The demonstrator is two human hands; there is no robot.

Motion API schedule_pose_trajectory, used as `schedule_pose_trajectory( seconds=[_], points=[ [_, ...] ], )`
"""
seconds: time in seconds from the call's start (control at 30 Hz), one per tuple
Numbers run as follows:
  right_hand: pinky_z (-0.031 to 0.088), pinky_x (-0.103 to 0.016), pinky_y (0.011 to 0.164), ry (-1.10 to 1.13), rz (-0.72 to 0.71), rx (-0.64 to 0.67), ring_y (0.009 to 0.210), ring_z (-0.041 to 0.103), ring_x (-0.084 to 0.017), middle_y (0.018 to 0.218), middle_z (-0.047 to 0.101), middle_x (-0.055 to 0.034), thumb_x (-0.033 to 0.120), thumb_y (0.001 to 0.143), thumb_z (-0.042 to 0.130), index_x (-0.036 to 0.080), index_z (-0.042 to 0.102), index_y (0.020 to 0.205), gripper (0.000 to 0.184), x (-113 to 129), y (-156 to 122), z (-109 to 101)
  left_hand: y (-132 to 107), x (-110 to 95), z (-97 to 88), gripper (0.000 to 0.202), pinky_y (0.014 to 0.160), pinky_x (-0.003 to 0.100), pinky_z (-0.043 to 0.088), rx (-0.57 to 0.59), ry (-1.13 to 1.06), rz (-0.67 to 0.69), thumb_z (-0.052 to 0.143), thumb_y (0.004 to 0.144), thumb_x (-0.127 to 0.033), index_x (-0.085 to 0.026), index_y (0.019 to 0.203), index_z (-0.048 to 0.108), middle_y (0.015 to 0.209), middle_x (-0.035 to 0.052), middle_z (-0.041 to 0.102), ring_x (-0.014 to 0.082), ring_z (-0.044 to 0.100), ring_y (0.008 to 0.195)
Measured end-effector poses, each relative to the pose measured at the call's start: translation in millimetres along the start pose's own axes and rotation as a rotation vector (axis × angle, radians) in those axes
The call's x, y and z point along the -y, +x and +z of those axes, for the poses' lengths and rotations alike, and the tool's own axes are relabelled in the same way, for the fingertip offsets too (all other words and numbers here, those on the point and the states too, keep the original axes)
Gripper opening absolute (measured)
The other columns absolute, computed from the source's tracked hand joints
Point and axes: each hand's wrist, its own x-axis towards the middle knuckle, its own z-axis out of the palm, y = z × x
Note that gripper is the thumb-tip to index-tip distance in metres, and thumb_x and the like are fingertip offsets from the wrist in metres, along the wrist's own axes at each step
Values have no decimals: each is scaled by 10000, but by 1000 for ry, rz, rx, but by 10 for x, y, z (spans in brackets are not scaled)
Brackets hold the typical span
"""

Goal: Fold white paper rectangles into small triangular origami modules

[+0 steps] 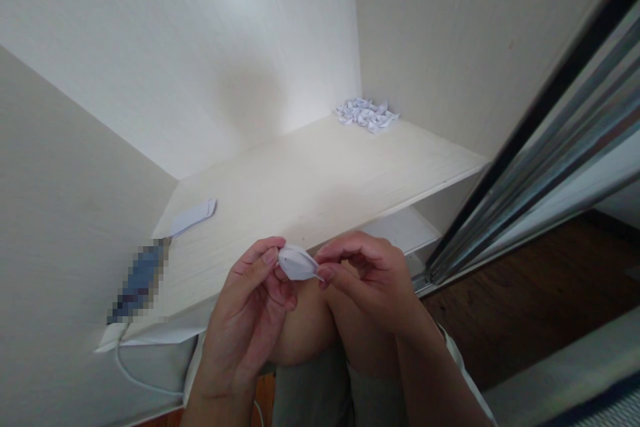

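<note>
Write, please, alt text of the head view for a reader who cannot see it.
The left hand and right hand hold a small folded white paper. Beyond, on a pale shelf, folded papers are heaped in the far right corner; white paper slips lie at the left, near a pixelated blue item.

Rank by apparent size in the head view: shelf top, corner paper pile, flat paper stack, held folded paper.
1. Shelf top
2. Corner paper pile
3. Flat paper stack and held folded paper: too alike to rank, the held one seeming nearer the camera.
</note>
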Motion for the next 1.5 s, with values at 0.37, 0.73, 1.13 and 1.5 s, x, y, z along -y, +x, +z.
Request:
schedule_pose_trajectory(
  seconds=[0.37, 0.73, 1.13, 1.5],
  points=[
    [603, -236, 675, -193, -100, -31, 733, 763, -141, 878, 809, -21, 110, 943, 673, 222, 763, 998, 154, 49, -22, -11, -51, -20, 110, 208, 519, 137, 592, -22, 15, 89, 932, 707, -242, -190, 879, 826, 638, -10, 735, 73, 641, 490],
    [602, -286, 800, -21, 2, 74, 878, 745, -169, 930, 785, -47, 189, 962, 676, 212, 736, 956, 65, 70, -13, -15, -81, -25, 106, 202, 528, 127, 592, -32, 56, 132, 931, 704, -232, -183, 870, 826, 685, 4, 761, 81, 676, 524],
    [622, -249, 725, -343, -278, 30, 805, 783, -159, 915, 824, -23, 105, 912, 714, 236, 733, 1041, 185, 191, -31, -40, -144, -83, 84, 201, 462, 174, 577, -53, 161, 124, 942, 695, -302, -229, 850, 836, 633, 5, 744, 103, 635, 434],
    [587, -246, 801, -193, -189, 79, 889, 747, -136, 952, 783, -15, 74, 940, 673, 232, 713, 1019, 181, 211, -44, -64, -166, -50, 113, 197, 619, 187, 646, -43, 120, 187, 940, 702, -254, -215, 867, 842, 757, 17, 801, 139, 755, 640]
  ],
)
